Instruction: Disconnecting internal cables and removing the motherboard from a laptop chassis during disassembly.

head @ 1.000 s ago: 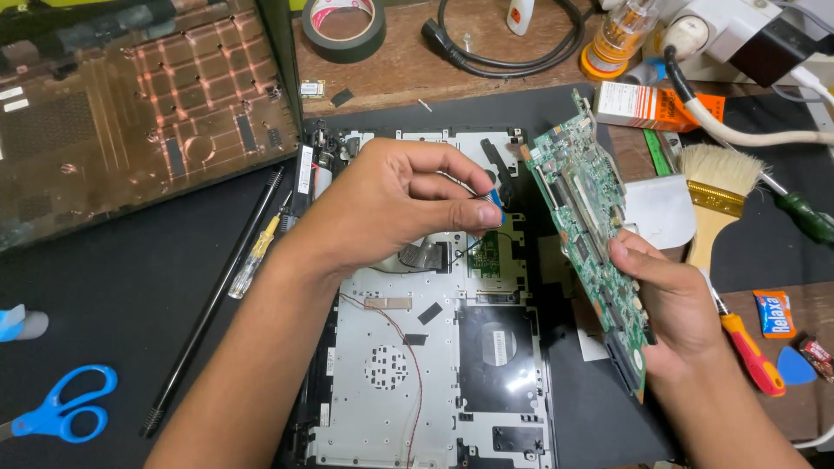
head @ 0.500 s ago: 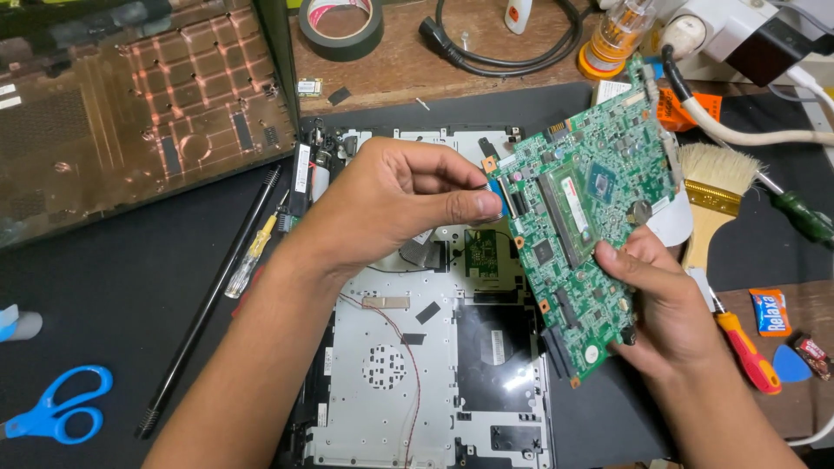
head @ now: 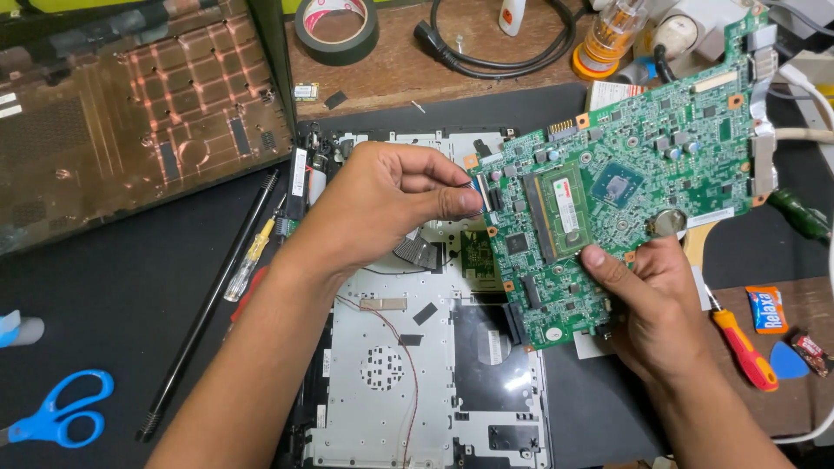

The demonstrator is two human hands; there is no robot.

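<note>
The right hand [head: 660,317] is gripping the flat green circuit board [head: 621,204] by its lower edge; the left hand [head: 382,204] is pinching a connector at its left edge; a white-labelled memory strip [head: 560,208] is lying between both sets of fingers.

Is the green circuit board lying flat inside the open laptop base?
No, the right hand holds the circuit board lifted above the laptop base, while the left hand pinches its left edge.

Green circuit board [head: 625,200], blue scissors [head: 56,417], black mat [head: 113,287]
</note>
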